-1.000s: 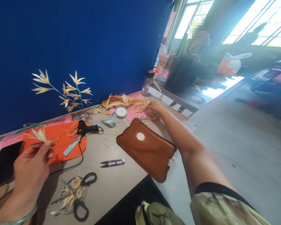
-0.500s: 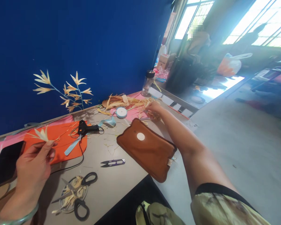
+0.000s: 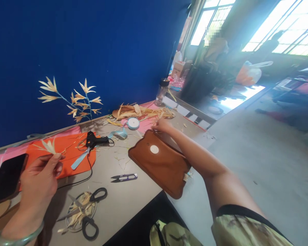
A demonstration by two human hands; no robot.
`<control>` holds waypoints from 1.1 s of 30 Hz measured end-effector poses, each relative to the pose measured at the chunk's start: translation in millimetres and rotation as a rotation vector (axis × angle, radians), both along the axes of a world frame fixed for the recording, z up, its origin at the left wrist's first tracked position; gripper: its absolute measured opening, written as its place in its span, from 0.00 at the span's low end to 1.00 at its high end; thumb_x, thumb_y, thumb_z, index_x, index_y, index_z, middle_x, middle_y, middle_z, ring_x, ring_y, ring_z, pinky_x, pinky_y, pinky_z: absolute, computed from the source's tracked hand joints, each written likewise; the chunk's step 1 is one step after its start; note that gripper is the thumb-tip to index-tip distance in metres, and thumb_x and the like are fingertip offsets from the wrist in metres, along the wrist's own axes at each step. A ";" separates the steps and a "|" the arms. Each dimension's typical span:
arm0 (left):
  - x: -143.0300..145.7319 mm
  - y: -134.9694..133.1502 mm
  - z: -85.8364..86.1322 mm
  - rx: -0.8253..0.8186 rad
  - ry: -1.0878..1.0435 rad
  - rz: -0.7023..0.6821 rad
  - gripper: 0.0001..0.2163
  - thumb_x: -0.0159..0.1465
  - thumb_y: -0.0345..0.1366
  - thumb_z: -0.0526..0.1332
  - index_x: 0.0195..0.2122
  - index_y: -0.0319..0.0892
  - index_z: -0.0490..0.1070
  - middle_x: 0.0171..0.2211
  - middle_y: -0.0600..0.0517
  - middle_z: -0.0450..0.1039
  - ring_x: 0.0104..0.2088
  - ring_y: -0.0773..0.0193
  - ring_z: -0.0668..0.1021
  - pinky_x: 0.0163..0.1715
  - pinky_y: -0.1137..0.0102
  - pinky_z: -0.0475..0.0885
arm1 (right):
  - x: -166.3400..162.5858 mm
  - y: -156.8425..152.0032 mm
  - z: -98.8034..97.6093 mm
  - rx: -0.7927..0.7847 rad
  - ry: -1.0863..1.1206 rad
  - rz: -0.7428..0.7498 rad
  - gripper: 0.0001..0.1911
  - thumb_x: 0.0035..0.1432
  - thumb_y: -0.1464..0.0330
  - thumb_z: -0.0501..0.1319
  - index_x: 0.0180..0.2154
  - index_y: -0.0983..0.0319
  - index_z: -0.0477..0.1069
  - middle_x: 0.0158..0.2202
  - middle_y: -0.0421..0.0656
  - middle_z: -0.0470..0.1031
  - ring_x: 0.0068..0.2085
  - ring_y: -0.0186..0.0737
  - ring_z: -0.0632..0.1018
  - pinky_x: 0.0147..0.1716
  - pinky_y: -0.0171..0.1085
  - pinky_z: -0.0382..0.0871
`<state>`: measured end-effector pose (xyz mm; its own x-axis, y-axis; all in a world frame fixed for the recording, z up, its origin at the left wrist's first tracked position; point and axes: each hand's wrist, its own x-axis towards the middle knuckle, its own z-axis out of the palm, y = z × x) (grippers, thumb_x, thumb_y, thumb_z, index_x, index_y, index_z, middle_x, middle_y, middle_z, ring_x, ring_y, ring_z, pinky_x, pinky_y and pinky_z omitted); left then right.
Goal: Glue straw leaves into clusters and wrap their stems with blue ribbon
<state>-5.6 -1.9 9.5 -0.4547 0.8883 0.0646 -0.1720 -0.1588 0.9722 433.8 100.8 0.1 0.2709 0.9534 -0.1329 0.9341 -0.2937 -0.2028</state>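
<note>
My left hand (image 3: 42, 174) pinches a pale dried-husk flower (image 3: 48, 147) by its stem, above an orange sheet (image 3: 64, 157). Beyond the brown pouch (image 3: 159, 164), which resembles a hot-water bag, my right hand (image 3: 163, 126) is closed at the fingertips. Whatever it grips is too small to make out. Behind that hand lies a heap of dried husk strips (image 3: 143, 112). A black glue gun (image 3: 96, 140) rests at the orange sheet's right edge. Two flowering husk sprays (image 3: 83, 102) stand against the blue panel.
Scissors (image 3: 90, 229) lie across a dish of husk scraps (image 3: 79, 218). Thread snips (image 3: 124, 177), a ribbon roll (image 3: 132, 123) and a phone (image 3: 7, 177) are on the table. A jar (image 3: 161, 92) stands at the back. Another person (image 3: 207, 68) is at the upper right.
My right hand has drawn back from the husk heap, leftward and nearer to me, to the pouch's far corner. My left hand keeps the flower almost where it was.
</note>
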 end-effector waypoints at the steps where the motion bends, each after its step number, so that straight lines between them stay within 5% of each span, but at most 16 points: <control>1: -0.1 -0.1 0.0 0.003 0.002 -0.001 0.12 0.43 0.32 0.72 0.24 0.37 0.69 0.23 0.54 0.75 0.16 0.73 0.67 0.17 0.75 0.57 | -2.7 0.7 -2.2 0.005 0.014 -0.008 0.15 0.48 0.58 0.64 0.22 0.63 0.71 0.18 0.40 0.66 0.25 0.35 0.70 0.23 0.31 0.57; 9: -3.4 0.4 -3.7 0.012 0.003 -0.032 0.12 0.45 0.32 0.72 0.25 0.37 0.69 0.23 0.54 0.76 0.16 0.74 0.67 0.16 0.75 0.58 | -1.8 5.7 10.9 0.113 0.159 0.043 0.13 0.51 0.62 0.59 0.21 0.64 0.69 0.16 0.35 0.57 0.20 0.30 0.60 0.20 0.31 0.51; 15: -5.1 1.0 -4.9 0.015 0.019 -0.040 0.11 0.47 0.33 0.72 0.26 0.37 0.70 0.23 0.54 0.75 0.16 0.74 0.67 0.15 0.75 0.58 | -14.6 32.7 14.6 0.215 0.167 0.112 0.14 0.53 0.61 0.58 0.25 0.65 0.72 0.20 0.36 0.63 0.24 0.30 0.62 0.23 0.30 0.53; 22: -7.5 1.9 -1.2 0.048 -0.014 -0.034 0.12 0.46 0.32 0.72 0.27 0.36 0.71 0.23 0.53 0.75 0.17 0.74 0.67 0.15 0.76 0.58 | -38.3 55.5 7.5 0.151 0.085 0.102 0.09 0.51 0.64 0.62 0.27 0.65 0.76 0.23 0.39 0.71 0.26 0.32 0.68 0.25 0.30 0.57; 28: -9.3 1.7 -4.6 0.092 0.021 -0.033 0.10 0.49 0.36 0.71 0.27 0.37 0.73 0.23 0.53 0.74 0.17 0.74 0.67 0.15 0.76 0.57 | -68.8 40.2 36.3 0.202 -0.085 0.052 0.13 0.55 0.63 0.60 0.35 0.66 0.77 0.35 0.54 0.77 0.38 0.48 0.76 0.37 0.38 0.64; 33: -5.8 1.1 -1.4 0.060 0.011 -0.080 0.10 0.48 0.37 0.71 0.27 0.37 0.74 0.22 0.53 0.73 0.17 0.74 0.66 0.16 0.76 0.58 | -133.3 1.4 61.3 0.243 -0.137 0.352 0.14 0.56 0.61 0.59 0.39 0.61 0.79 0.34 0.48 0.78 0.38 0.46 0.76 0.36 0.37 0.64</control>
